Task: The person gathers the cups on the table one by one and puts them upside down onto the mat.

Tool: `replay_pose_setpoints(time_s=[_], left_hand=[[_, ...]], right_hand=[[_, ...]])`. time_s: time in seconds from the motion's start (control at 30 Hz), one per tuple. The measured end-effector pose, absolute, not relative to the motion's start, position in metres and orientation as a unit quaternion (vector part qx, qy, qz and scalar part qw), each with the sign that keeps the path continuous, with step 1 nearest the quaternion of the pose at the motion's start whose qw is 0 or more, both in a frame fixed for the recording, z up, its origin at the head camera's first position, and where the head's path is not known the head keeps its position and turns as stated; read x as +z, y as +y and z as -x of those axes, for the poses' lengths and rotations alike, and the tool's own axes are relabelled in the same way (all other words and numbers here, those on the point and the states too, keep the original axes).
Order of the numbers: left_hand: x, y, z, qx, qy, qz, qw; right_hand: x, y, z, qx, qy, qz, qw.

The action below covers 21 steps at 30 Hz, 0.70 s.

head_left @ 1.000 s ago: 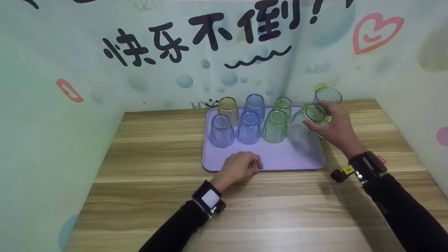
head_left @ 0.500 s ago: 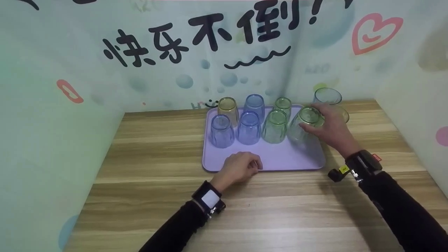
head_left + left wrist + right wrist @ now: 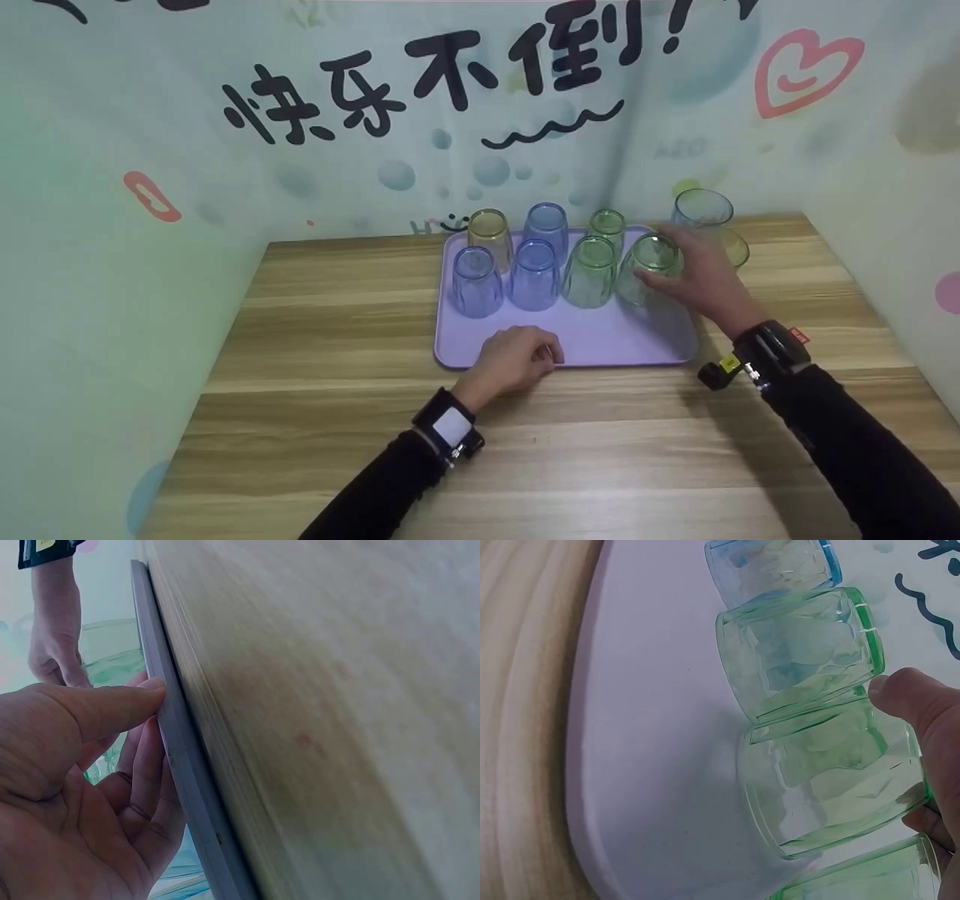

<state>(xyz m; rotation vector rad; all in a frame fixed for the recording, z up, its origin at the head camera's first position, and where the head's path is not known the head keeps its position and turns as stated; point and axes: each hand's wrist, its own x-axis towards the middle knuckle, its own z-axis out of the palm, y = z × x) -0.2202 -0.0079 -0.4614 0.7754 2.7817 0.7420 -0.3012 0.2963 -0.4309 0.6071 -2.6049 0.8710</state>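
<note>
From the head view, the person's right hand [image 3: 701,281] grips a green glass [image 3: 646,270], upside down at the right end of the front row on the lilac tray [image 3: 637,341]. Its fingers [image 3: 654,283] are curled round the upturned base. 6 more inverted glasses stand on the tray: 2 blue ones [image 3: 475,283] and a green one [image 3: 589,271] in front, an amber one [image 3: 489,230], a blue and a small green behind. 2 upright glasses [image 3: 701,208] wait off the tray on the wooden surface [image 3: 337,315], just behind the hand. The left hand [image 3: 514,360] rests at the tray's near edge, fingers curled.

The left wrist view shows the left hand [image 3: 75,787] with its thumb tip against the tray's rim [image 3: 180,765] and its fingers bent under, steadying rather than clamping.

In the right wrist view the held green glass [image 3: 832,780] seems to sit rim down on the tray, touching its green neighbour [image 3: 799,652].

I judge the step to be setting this glass into the row; letting go calls for a straight lift of the fingers, so the neighbour isn't knocked.
</note>
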Motion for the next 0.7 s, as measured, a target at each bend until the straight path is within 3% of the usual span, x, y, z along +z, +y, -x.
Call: replay_pose_setpoints(time_s=[0.7], left_hand=[[-0.4615, -0.0084, 0.2215, 0.248, 0.929, -0.260, 0.083]], right_hand=[[-0.4281, 0.2916, 0.2987, 0.170, -0.960, -0.176, 0.137]])
